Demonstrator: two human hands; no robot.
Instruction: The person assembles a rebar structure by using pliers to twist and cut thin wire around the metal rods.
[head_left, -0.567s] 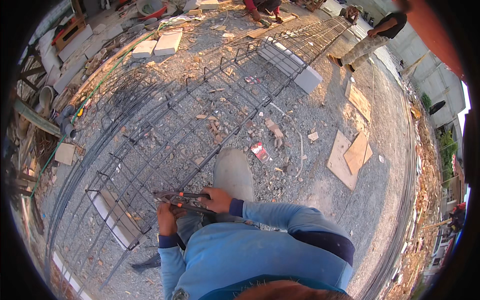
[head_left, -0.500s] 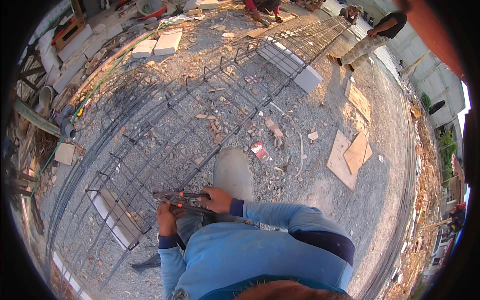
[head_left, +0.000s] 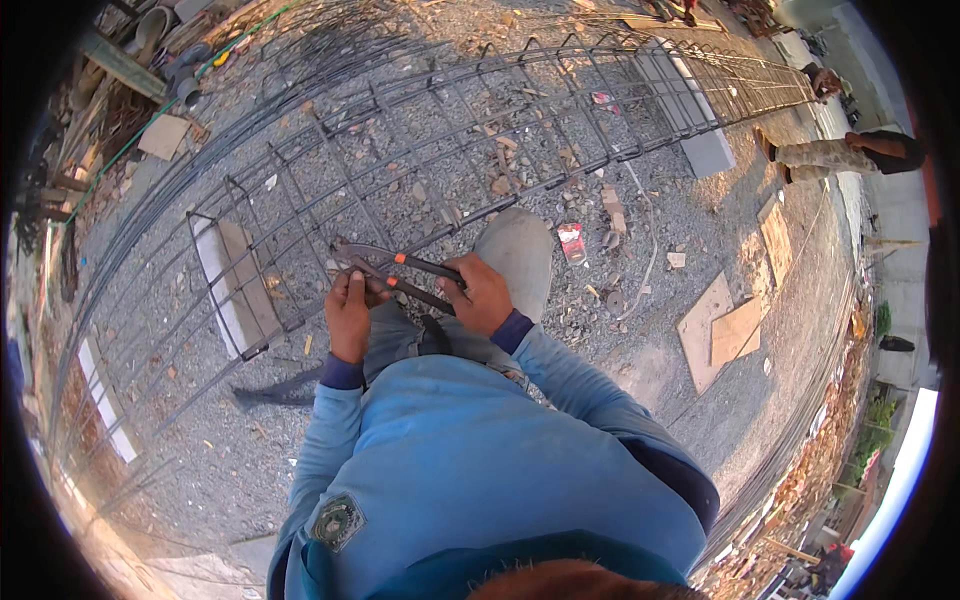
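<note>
My right hand [head_left: 482, 295] is wrapped round the black handles of a pair of pincers [head_left: 425, 266] with orange bands, its handles spread apart. The jaws point left, over the near side of a long rebar cage [head_left: 330, 210]. Just below the jaws, my left hand [head_left: 350, 312] is closed with thumb and fingers pinched together. Whatever lies between those fingers is too small to make out. Under the cage's left end, a pale block [head_left: 225, 290] props it off the gravel.
Another pale block [head_left: 690, 110] supports the cage farther right. Loose rebar [head_left: 150, 215] curves along the left. Wooden boards [head_left: 735, 330] lie on the gravel at right. A person [head_left: 850, 155] stands at the far right, with others working near the cage's far end.
The view has swung, so the cage lies flatter across it. The pincers' handles have spread wider. My left hand remains close beside the jaws, fingers pinched.
</note>
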